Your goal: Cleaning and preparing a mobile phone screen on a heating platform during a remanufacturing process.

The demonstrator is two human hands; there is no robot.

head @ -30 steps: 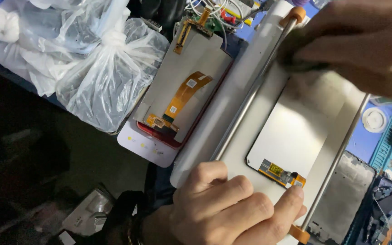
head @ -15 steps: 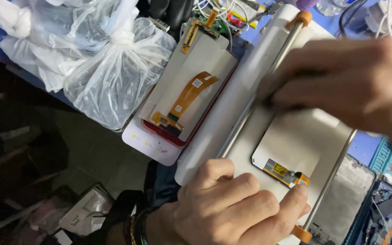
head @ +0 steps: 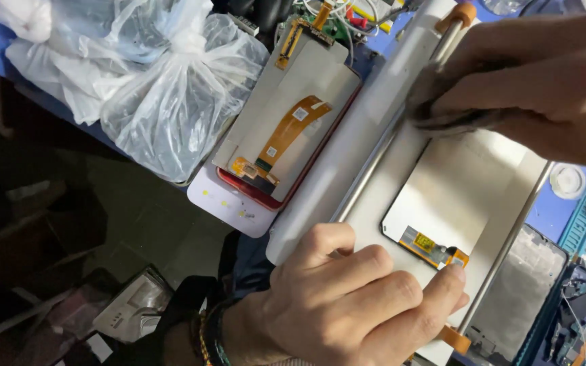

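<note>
- The left hand lies nearest the camera, knuckles up, fingers curled and spread over the near edge of a pale metal work plate; it grips nothing but presses flat, its fingertips touching the yellow connector end of a phone screen panel.
- At that hand's wrist sits a dark and gold bracelet.
- The screen panel lies back side up on the plate, just beyond the left hand's fingertips and running away from them toward the right hand.
- An orange knob sticks out of the plate's frame just beside the left hand's little finger; a second orange knob sits at the far end, past the right hand.
- The right hand is closed over a dark cloth, fingers bunched, pressing it onto the far end of the panel; how much cloth is tucked in the palm seems small but is hidden.
- To the thumb side of the left hand, well apart, a second screen with an orange flex cable rests on a red phone body.
- Farther out that way lie crumpled clear plastic bags.
- On the little-finger side of both hands, a black phone frame lies on a blue mat.
</note>
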